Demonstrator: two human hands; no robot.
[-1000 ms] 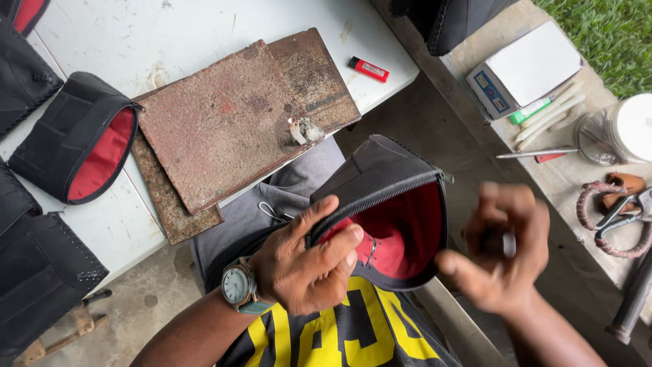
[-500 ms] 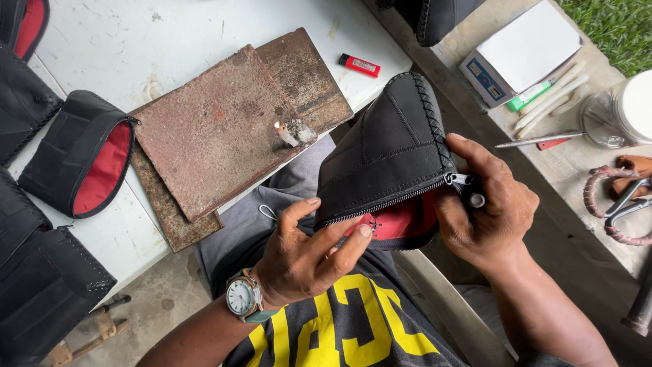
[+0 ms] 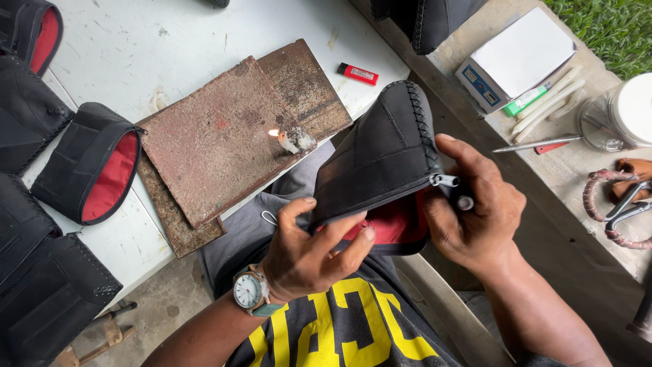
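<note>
Pouch (image 3: 380, 160): black leather, zippered, red lining showing at the open mouth, held in the air over my lap, just off the near edge of the white table (image 3: 204, 41). Largest neighbours first: two rusty metal plates (image 3: 224, 136) stacked on the table, overhanging its edge. More black pouches (image 3: 85, 163) to the left, one gaping red.

My left hand (image 3: 312, 255) grips the lower edge by the zipper track, thumb on top, fingers curled under, clenched on the leather. My right hand (image 3: 475, 211) wraps the end of the pouch, fingers closed around the metal zipper pull (image 3: 445, 181) and a small object I cannot identify.

Risks, as I judge them:
- Candle stub (image 3: 288, 141) is lit on the upper plate, close to the pouch's far side. A swing forward could scorch leather or stitching.
- Pulling the slider at an angle could catch the red lining in the teeth.
- A loose left-hand grip would let the track buckle, and the slider could jam.
- Red lighter (image 3: 358, 73) lies near the flame, though apart from it.
</note>
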